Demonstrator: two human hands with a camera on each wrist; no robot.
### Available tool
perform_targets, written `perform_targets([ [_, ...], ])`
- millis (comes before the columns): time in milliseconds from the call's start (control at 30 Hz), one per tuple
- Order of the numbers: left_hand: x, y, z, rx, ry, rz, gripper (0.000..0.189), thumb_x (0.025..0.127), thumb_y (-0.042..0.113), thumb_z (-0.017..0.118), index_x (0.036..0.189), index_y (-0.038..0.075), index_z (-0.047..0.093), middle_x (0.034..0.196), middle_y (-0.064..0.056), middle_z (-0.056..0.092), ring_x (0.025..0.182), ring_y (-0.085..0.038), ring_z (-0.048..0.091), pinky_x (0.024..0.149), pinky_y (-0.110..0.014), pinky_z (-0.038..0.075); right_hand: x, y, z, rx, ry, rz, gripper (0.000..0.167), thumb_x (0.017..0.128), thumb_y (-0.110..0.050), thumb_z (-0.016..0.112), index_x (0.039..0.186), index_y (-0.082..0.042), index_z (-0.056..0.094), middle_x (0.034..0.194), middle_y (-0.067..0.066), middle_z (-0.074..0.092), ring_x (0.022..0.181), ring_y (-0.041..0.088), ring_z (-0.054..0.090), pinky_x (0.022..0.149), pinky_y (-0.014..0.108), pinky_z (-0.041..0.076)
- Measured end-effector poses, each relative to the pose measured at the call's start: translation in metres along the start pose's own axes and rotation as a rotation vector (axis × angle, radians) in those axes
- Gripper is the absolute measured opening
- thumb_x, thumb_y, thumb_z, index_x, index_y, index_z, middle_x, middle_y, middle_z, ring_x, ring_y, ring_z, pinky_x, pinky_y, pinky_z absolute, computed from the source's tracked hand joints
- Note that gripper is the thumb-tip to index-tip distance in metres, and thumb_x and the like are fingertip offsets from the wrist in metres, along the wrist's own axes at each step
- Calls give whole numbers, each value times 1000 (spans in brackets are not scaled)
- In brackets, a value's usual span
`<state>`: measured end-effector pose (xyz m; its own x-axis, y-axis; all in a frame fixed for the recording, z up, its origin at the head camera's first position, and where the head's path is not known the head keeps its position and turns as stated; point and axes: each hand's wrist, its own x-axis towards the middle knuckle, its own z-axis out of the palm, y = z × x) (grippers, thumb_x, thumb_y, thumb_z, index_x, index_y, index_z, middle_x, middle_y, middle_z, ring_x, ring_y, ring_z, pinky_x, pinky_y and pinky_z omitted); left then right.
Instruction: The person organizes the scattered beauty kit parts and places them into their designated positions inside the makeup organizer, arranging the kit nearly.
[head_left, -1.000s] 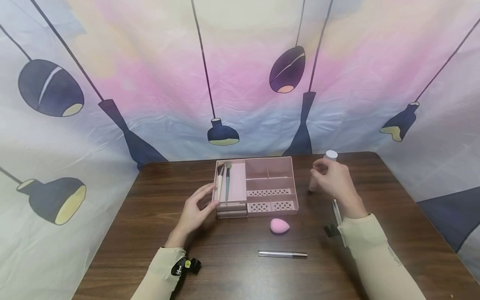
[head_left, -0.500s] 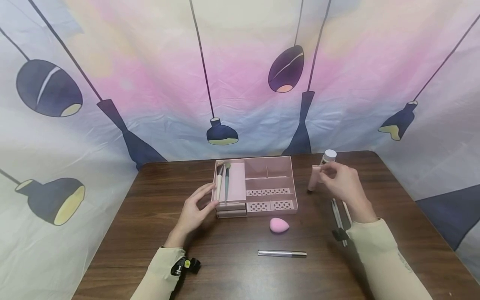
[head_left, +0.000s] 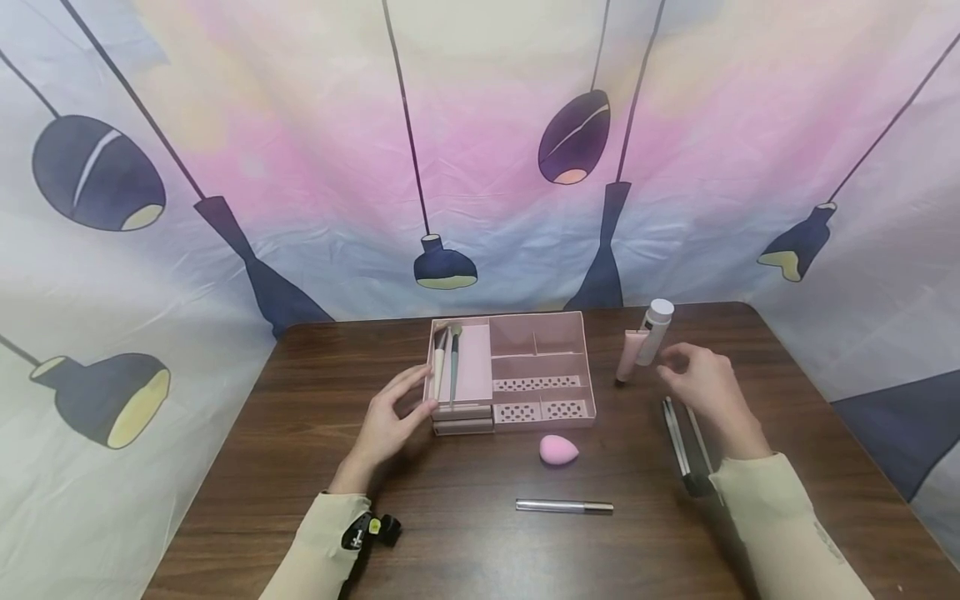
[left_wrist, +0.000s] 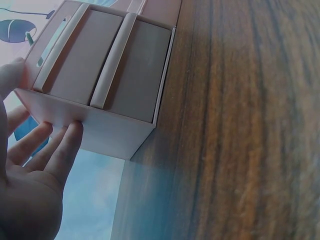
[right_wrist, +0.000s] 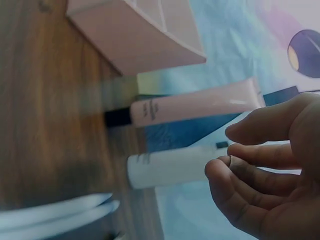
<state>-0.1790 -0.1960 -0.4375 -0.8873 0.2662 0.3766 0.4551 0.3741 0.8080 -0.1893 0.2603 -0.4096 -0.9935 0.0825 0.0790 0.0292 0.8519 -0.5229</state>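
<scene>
A pink desktop organizer [head_left: 543, 423] has open compartments on the right and two small drawers [left_wrist: 135, 75] at the front left. Two makeup brushes [head_left: 453, 367] lie in its upper left tray. My left hand [head_left: 390, 421] rests against the organizer's left side, its fingers [left_wrist: 67, 150] extended along the wall and the thumb near the top front edge. To the right, a pink squeeze tube [head_left: 630, 358] stands on its black cap before a white bottle [head_left: 657, 329]. My right hand [head_left: 708, 392] hovers just right of both, fingers loosely bent and nothing between them.
A pink makeup sponge [head_left: 558, 450] lies in front of the organizer. Nearer me is a slim silver tube [head_left: 564, 506]. Several thin sticks [head_left: 677, 435] lie under my right forearm. A painted cloth [head_left: 510, 150] hangs behind the wooden table [head_left: 450, 542].
My right hand has let go of the pink tube, leaving it standing by the white bottle, and has drawn back to the right and toward me. My left hand has stayed put.
</scene>
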Motion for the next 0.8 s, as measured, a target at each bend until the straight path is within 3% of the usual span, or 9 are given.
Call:
perform_targets([
  [400,-1,-1,0,-62,-7,-4,51,89,3,69,135,-7,52,141,-27,47,128,-42,49,99,-58,47,-7,36,10,-60,-80,116,36,88,-16,66,117,4,61,103,24,66,89,38,61,68,48,50],
  [800,0,-2,0,-71,-9,-12,51,89,5,69,136,-6,52,142,-26,47,129,-42,48,99,-58,47,-7,54,16,-87,-191,199,44,90,-25,66,120,7,58,111,31,61,94,44,59,70,50,52],
])
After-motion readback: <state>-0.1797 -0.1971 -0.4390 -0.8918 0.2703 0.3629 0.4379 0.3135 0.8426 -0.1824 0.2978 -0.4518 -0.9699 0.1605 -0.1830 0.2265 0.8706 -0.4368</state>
